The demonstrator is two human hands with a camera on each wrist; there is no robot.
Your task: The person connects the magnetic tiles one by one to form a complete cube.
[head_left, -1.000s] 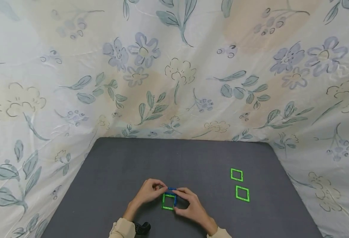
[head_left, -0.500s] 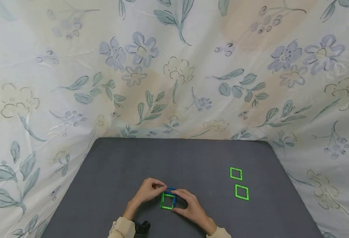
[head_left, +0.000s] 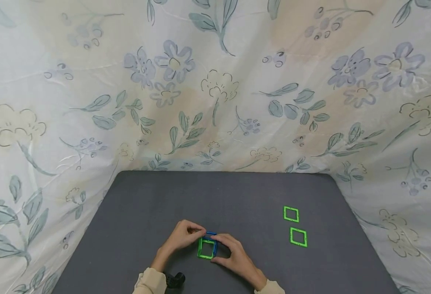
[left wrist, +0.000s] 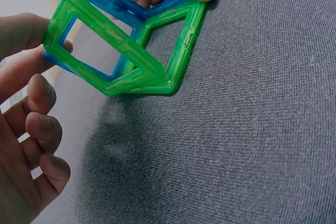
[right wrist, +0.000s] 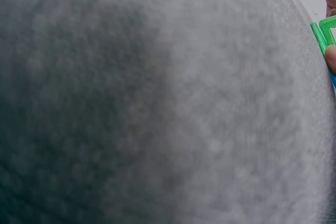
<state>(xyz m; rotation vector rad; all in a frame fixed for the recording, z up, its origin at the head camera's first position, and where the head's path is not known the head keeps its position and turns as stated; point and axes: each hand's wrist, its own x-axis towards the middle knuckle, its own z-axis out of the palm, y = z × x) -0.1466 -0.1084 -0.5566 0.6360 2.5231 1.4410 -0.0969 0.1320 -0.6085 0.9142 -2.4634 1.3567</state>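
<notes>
Step (judged): joining square frames edge to edge | left hand [head_left: 186,236]: thumb and finger pinching a tilted green frame [left wrist: 113,30] | right hand [head_left: 237,256]: gripping an upright blue frame [head_left: 215,247] | where: around a flat green frame [left wrist: 186,45] on the table [head_left: 252,200] | next (judged): calls for aligned edges.

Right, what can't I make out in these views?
Left wrist view: upper part of the blue square tile, cut off by the top edge.
Right wrist view: most of the magnetic-tile structure, past the right edge; which hand the fingers there belong to, also cut off.
Head view: the structure's joins, too small and partly covered by the right hand.
</notes>
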